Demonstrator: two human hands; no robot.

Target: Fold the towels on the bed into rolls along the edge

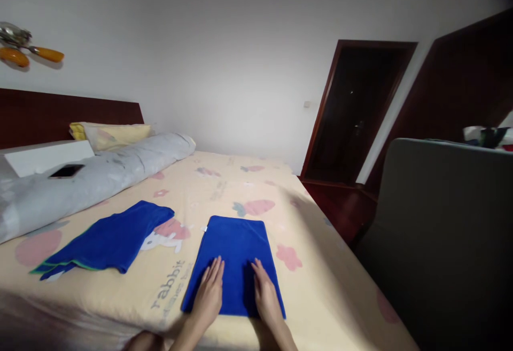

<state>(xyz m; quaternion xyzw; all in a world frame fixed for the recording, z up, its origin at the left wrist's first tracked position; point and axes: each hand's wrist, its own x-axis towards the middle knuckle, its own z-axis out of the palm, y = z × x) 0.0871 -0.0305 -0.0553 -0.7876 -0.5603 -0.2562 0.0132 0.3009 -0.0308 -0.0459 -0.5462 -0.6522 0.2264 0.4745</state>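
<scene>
A blue towel (237,249) lies flat on the bed, folded into a neat rectangle with a small white tag on its left edge. My left hand (209,289) rests on its left side, fingers stretched out and pointing away from me. On the right side of the same towel is my right hand (265,292), also with straight fingers; whether it presses down or just hovers I cannot tell. Neither hand grips anything. To the left, a second blue towel (116,239) with green edging lies loosely crumpled.
The bed (224,180) has a pale yellow sheet with carrot and rabbit prints. A rolled grey quilt (120,172) crosses it at left, bearing a phone (67,171) and a white box (50,157). Behind lies a yellow pillow (116,136). A grey chair (444,233) stands at right.
</scene>
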